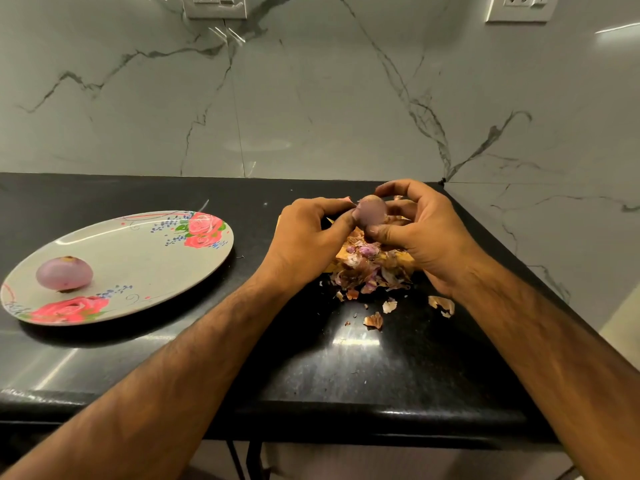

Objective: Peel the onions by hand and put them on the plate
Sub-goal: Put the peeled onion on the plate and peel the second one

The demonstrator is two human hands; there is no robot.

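Observation:
A small purple onion (371,212) is held above the counter between both hands. My right hand (420,233) grips it from the right, fingers curled over its top and thumb under it. My left hand (308,237) pinches at its left side with thumb and fingertips. Below the hands lies a pile of onion skins (370,268). One peeled onion (64,273) sits on the left part of a white plate (145,258) with pink rose prints, to the left of my hands.
The black stone counter (346,368) ends at a front edge close to me. A marble wall stands behind and angles in at the right. Loose skin flakes (374,320) lie in front of the pile. Wall sockets (214,5) sit high up.

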